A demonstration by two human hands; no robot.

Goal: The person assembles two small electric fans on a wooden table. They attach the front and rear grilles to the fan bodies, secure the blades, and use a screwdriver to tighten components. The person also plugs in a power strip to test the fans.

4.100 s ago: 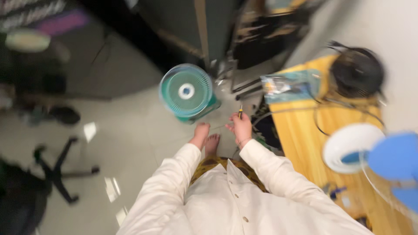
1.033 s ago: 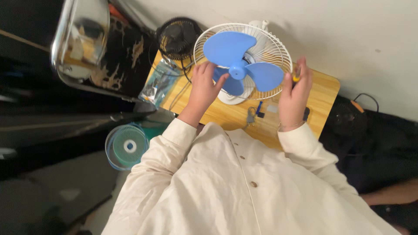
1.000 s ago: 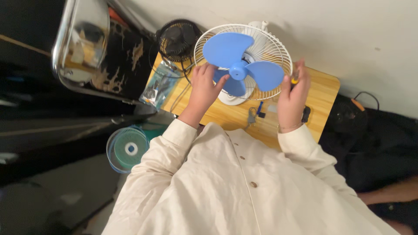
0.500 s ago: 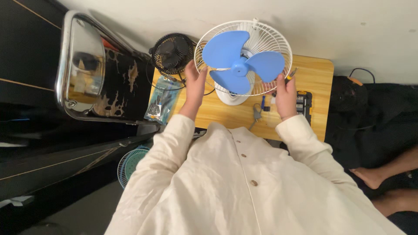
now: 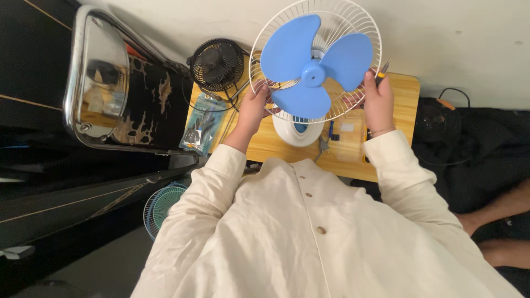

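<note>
A white table fan (image 5: pixel 299 128) with blue blades (image 5: pixel 312 65) and a white wire rear guard (image 5: pixel 353 16) stands on a small wooden table (image 5: pixel 400 91), tilted up towards me. My left hand (image 5: pixel 253 108) grips the guard's lower left rim. My right hand (image 5: pixel 377 100) holds the guard's right rim and also pinches a small yellow-handled screwdriver (image 5: pixel 381 70). The front guard is off the fan.
A small black fan (image 5: pixel 216 63) and a clear bag of parts (image 5: pixel 200 122) lie at the table's left. A green fan guard (image 5: pixel 160 205) sits on the floor below. A chrome-framed chair (image 5: pixel 99 77) stands left; another person's bare feet (image 5: pixel 502 221) show at right.
The fan head has been lifted and tilted up towards the camera since half a second ago. Both hands moved up with the guard's rim.
</note>
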